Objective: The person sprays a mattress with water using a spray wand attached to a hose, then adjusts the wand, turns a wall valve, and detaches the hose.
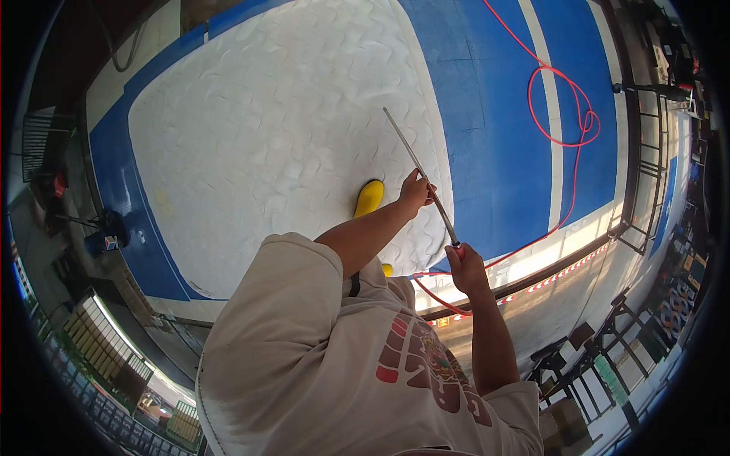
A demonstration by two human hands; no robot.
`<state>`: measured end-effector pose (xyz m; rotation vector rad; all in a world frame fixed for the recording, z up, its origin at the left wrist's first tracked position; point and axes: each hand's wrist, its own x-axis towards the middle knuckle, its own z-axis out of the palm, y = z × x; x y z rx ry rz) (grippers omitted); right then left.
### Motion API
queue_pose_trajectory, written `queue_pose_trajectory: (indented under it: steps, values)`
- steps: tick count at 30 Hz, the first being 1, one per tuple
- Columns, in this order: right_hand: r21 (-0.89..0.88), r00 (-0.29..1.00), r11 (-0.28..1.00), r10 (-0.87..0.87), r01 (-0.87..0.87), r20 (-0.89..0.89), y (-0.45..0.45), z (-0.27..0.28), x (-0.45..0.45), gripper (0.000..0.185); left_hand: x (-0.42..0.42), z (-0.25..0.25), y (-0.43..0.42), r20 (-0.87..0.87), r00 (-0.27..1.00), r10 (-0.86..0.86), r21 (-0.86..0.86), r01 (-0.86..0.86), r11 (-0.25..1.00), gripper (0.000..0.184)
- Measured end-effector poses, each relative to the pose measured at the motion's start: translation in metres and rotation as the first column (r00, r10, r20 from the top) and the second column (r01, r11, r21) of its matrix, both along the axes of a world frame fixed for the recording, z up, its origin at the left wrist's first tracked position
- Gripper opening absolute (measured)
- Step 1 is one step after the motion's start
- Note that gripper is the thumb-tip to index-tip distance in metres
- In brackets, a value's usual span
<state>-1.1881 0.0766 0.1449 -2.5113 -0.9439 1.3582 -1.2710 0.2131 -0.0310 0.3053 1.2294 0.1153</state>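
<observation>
A long thin metal rod (403, 140) runs diagonally over a white quilted mattress (266, 129), its tip pointing up and left. My left hand (415, 195) is closed around the middle of the rod. Lower down, my right hand (468, 271) grips its dark and red handle end. A red hose (445, 302) passes close beneath my right hand. Below my left forearm, a yellow boot (369, 198) rests on the mattress, and part of another yellow boot (387, 270) shows near my shirt.
Blue floor with white stripes (498, 152) surrounds the mattress. The red hose lies looped on the floor (532, 106) at the upper right. Dark metal frames (652, 167) stand along the right side. Black-and-blue equipment (106, 234) sits at the left edge.
</observation>
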Motion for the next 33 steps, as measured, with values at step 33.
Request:
queue_pose_trajectory:
  steps: [33]
  values:
    - [0.363, 1.0, 0.931, -0.012, 0.021, -0.028, 0.072, -0.015, -0.023, 0.032, -0.015, 0.043, 0.12, 0.178, 0.97, 0.165, 0.364, -0.221, 0.905, 0.048]
